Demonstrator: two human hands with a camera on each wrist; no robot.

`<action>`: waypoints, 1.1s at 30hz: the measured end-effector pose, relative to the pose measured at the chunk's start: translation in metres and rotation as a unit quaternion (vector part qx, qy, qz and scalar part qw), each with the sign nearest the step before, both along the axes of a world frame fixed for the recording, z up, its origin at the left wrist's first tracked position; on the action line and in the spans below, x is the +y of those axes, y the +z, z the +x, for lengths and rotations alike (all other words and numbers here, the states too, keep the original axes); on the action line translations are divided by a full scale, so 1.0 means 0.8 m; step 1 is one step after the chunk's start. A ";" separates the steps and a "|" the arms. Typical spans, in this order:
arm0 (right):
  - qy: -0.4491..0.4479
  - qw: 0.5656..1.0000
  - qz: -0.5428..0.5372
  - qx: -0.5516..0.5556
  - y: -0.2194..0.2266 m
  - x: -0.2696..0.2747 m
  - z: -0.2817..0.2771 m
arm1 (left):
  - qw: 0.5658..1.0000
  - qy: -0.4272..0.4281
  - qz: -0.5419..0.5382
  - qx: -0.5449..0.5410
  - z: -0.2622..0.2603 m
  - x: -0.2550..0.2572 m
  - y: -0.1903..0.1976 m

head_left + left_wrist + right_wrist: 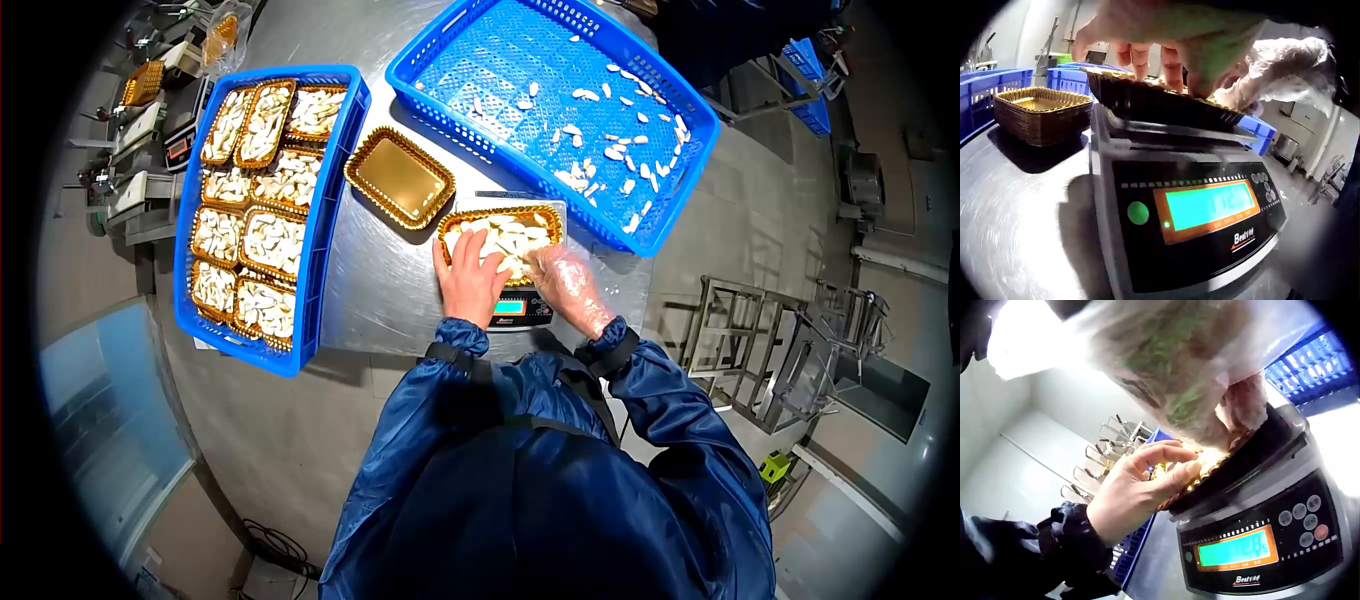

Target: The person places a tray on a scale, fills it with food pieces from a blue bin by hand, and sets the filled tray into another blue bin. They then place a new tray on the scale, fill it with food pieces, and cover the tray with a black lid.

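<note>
A gold tray (522,226) filled with pale sliced pieces sits on a digital scale (520,308) whose display is lit. The bare left hand (470,280) lies over the tray's left side, its fingers spread on the pieces; the left wrist view shows its fingertips (1172,72) reaching down inside the rim. At the tray's right side is the right hand (572,285) in a clear plastic glove, fingers bent down at the pieces and rim. In the right wrist view the glove (1179,369) hides most of its fingers, so any grip on a piece cannot be made out.
Empty gold trays (400,178) are stacked left of the scale. Further left stands a blue crate (312,290) holding several filled trays. A larger blue crate (500,60) with scattered pale pieces lies behind and to the right. All rest on a metal table (350,265).
</note>
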State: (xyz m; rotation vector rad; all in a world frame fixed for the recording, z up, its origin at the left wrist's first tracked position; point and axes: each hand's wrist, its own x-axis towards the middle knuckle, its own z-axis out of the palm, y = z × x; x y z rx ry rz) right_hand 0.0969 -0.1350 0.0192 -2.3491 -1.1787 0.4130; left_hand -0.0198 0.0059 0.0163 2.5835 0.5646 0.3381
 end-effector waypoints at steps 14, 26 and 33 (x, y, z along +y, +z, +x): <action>-0.133 0.985 0.091 -0.055 0.018 0.020 0.032 | 0.994 -0.004 -0.072 -0.086 0.009 -0.008 0.005; -0.104 0.991 0.034 -0.077 0.021 -0.002 0.019 | 0.996 -0.057 -0.033 -0.066 -0.001 0.000 -0.004; -0.033 0.991 -0.086 -0.095 -0.003 -0.006 -0.003 | 0.991 -0.129 -0.008 -0.037 -0.008 -0.007 -0.009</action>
